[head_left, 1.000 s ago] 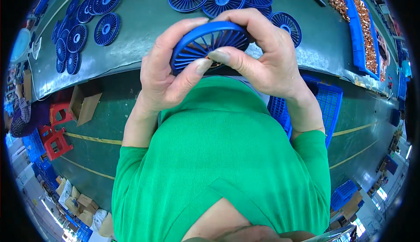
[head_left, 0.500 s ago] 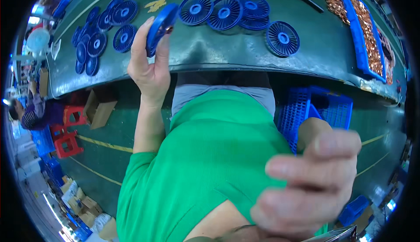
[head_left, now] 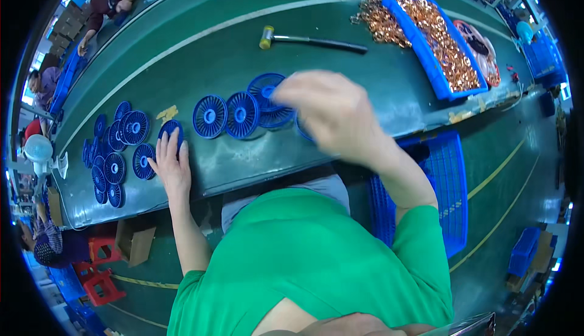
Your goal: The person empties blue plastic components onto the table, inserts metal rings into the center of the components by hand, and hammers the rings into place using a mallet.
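My left hand [head_left: 173, 164] lies on the green table with its fingers stretched out over a blue slotted plastic wheel [head_left: 171, 130]; the thumb stands apart. Next to it, a second blue wheel [head_left: 143, 161] lies flat near a loose group of several more blue wheels [head_left: 134, 127]. My right hand [head_left: 331, 114], smeared by motion, is above the table at the right end of another row of blue wheels [head_left: 210, 116]. It hides part of that row, and whether its fingers hold anything does not show.
Beyond the row lies a hammer [head_left: 313, 41] with a yellow head. A blue tray [head_left: 420, 47] of copper-coloured parts stands at the far right, with a loose heap [head_left: 383, 23] beside it. Below the table edge is a blue crate [head_left: 447, 196]. Other people sit at the far left.
My left hand has lowered the raised blue wheel onto the table and spread its fingers over it. My right hand has swung from near my chest out over the table. The view has shifted.
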Demonstrator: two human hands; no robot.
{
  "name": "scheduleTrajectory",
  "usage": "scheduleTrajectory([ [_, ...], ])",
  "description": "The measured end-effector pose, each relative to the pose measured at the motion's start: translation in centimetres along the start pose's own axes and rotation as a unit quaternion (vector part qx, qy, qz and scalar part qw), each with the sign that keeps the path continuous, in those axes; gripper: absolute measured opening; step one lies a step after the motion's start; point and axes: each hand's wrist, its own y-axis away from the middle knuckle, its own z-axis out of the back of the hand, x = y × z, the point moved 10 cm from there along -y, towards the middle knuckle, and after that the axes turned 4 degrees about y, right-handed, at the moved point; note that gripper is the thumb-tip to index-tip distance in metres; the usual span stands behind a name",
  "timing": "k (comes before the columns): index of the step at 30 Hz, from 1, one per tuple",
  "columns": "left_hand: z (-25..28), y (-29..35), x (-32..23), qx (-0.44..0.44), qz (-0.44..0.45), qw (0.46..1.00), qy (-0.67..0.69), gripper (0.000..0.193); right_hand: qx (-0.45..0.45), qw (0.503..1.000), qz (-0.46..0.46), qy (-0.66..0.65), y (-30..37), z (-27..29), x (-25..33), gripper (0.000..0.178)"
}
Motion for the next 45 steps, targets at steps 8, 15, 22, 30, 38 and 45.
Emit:
scheduleTrajectory([
  [8, 4.0, 0.2, -16.1, -0.004, -0.24, 0.955, 0.177, 0.056, 0.171, 0.924, -0.174, 0.296, 3.7, -3.6, -21.7, 0.034],
  [15, -3.0, 2.0, -29.4, 0.199, -0.455, 0.854, 0.152, 0.087, 0.226, 0.895, -0.206, 0.323, 5.0, -3.2, -21.6, 0.024],
  [22, -9.1, -1.4, -33.6, 0.25, -0.331, 0.871, 0.264, 0.085, 0.111, 0.873, -0.472, 0.052, 12.4, 5.7, -17.1, 0.025],
  [30, -10.1, -2.4, -34.3, 0.288, -0.236, 0.873, 0.316, 0.11, 0.044, 0.887, -0.459, 0.024, 17.5, 10.9, -8.4, 0.038],
  [38, -10.6, -2.5, -33.8, 0.304, -0.203, 0.877, 0.313, 0.113, 0.081, 0.87, -0.487, 0.007, 17.1, 10.7, -8.6, 0.038],
  [45, -6.7, -2.8, -32.7, 0.205, -0.313, 0.887, 0.271, 0.111, 0.223, 0.861, -0.455, 0.039, 17.2, 7.2, -11.3, 0.034],
])
